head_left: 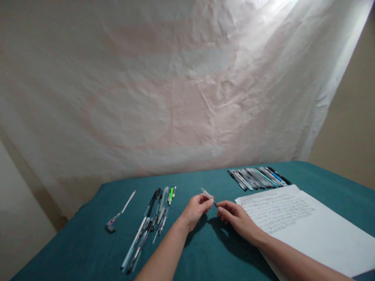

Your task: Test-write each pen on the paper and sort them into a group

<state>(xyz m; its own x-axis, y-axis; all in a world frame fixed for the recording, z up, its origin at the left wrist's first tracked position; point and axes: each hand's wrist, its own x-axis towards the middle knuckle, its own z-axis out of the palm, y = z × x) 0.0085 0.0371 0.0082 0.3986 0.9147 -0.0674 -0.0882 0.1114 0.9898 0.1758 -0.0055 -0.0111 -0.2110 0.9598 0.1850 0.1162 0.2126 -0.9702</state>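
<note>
Between my two hands, over the middle of the table, is a slim clear-and-white pen (207, 192) with a dark lower end. My left hand (197, 210) pinches its body, and the pale tip points up and to the left. The fingers of my right hand (236, 218) are closed at the pen's dark end; whether a cap is there I cannot make out. Left of my left forearm lies a loose pile of pens (146, 226), some dark, some clear. A bright green pen (171, 195) lies at that pile's far end.
A neat row of pens (258, 178) lies at the back right. Sheets of paper (319, 238) with rows of handwriting are under my right forearm. A thin white stick-like item with a dark end (120, 214) lies far left. Behind the green-covered table (96, 257) hangs a pale sheet (187, 97).
</note>
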